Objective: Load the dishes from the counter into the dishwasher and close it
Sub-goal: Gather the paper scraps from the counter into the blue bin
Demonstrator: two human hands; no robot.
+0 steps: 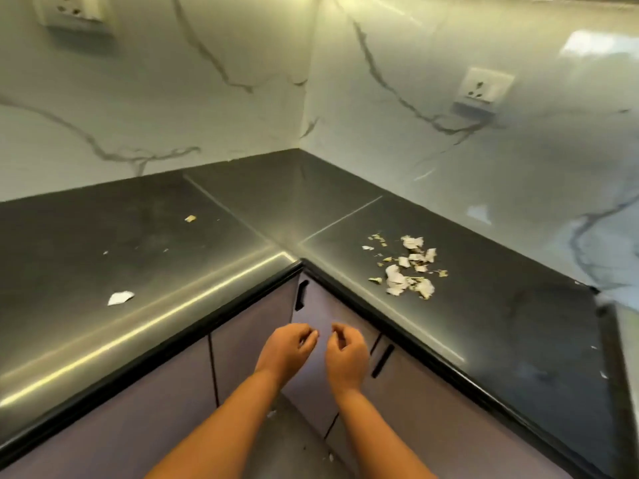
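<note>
A black L-shaped counter point(242, 216) fills the corner under marble walls. No dishes and no dishwasher are in view. My left hand point(287, 347) and my right hand point(345, 354) hover side by side in front of the corner cabinet doors point(321, 316), below the counter edge. The fingers of both hands are loosely curled and hold nothing. Neither hand touches the counter or the doors.
A heap of torn paper scraps point(404, 267) lies on the right counter wing. A single white scrap point(119, 298) and a small bit point(190, 218) lie on the left wing. Black cabinet handles point(301, 295) point(382, 361) flank the corner. Wall sockets point(484, 88) sit above.
</note>
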